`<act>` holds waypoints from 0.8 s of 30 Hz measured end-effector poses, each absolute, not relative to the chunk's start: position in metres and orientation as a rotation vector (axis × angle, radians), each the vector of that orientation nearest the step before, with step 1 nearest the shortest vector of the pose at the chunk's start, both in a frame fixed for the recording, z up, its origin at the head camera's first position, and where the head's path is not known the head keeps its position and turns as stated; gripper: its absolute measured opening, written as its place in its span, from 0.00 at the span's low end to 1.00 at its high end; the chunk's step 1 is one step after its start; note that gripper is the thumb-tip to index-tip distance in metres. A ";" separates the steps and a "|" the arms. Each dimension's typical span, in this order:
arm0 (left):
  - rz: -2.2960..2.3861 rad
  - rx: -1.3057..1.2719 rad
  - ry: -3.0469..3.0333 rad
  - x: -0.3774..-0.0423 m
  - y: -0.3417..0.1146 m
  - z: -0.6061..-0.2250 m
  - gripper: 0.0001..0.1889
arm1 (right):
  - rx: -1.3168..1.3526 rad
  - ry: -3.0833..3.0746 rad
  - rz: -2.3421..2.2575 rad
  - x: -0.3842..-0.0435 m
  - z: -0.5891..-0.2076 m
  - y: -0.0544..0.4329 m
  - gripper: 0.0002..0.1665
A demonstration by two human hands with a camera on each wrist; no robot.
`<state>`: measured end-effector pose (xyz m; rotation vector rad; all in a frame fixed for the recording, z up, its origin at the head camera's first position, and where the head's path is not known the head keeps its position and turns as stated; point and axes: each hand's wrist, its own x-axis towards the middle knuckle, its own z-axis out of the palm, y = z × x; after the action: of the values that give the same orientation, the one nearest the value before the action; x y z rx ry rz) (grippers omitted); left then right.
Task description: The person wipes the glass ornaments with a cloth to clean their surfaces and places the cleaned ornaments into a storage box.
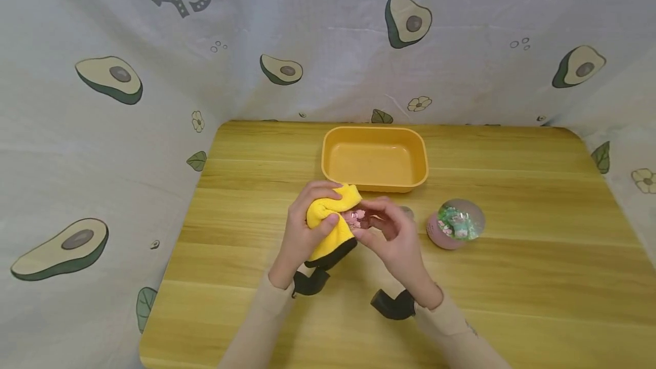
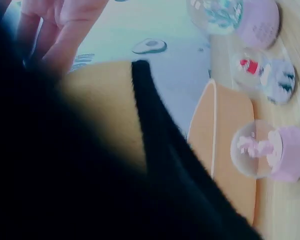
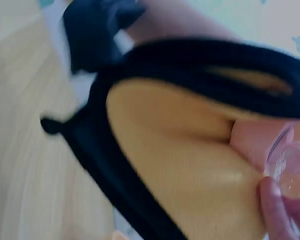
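My left hand (image 1: 307,221) grips a yellow cloth with a black border (image 1: 340,238), bunched between thumb and fingers. The cloth wraps one side of a small snow globe (image 1: 355,218) with pink figures inside. From the other side my right hand (image 1: 397,232) pinches that globe between thumb and fingers. In the right wrist view its clear dome (image 3: 288,172) shows at the fingertips, with the cloth (image 3: 190,165) filling the middle. In the left wrist view the dark border and cloth hide the held globe, and my right hand (image 2: 65,22) shows at the top.
A yellow plastic basin (image 1: 420,184) stands just beyond my hands. A larger snow globe (image 1: 443,238) on a pink base is to the right. The left wrist view also shows a globe with a red figure (image 2: 280,82) and one on a lilac base (image 2: 292,155) near the basin.
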<state>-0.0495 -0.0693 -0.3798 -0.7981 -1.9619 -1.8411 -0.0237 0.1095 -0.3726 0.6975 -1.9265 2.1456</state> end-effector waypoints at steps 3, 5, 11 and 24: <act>-1.920 -0.769 -1.976 -0.050 -0.072 -0.381 0.23 | 0.861 -1.938 1.891 -0.026 -0.375 0.110 0.26; -1.967 -0.756 -1.979 -0.050 -0.073 -0.381 0.23 | 0.952 -1.935 1.699 -0.029 -0.376 0.110 0.27; -2.068 -0.733 -1.987 -0.050 -0.075 -0.381 0.21 | 1.153 -1.809 1.302 -0.039 -0.378 0.111 0.22; -2.086 -0.699 -1.947 -0.048 -0.072 -0.383 0.23 | 1.148 -1.787 1.444 -0.043 -0.385 0.116 0.23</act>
<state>-0.0479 -0.0719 -0.3833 -0.6988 -1.9469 -2.0862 -0.0431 0.1158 -0.3855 1.1483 -1.7870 1.4444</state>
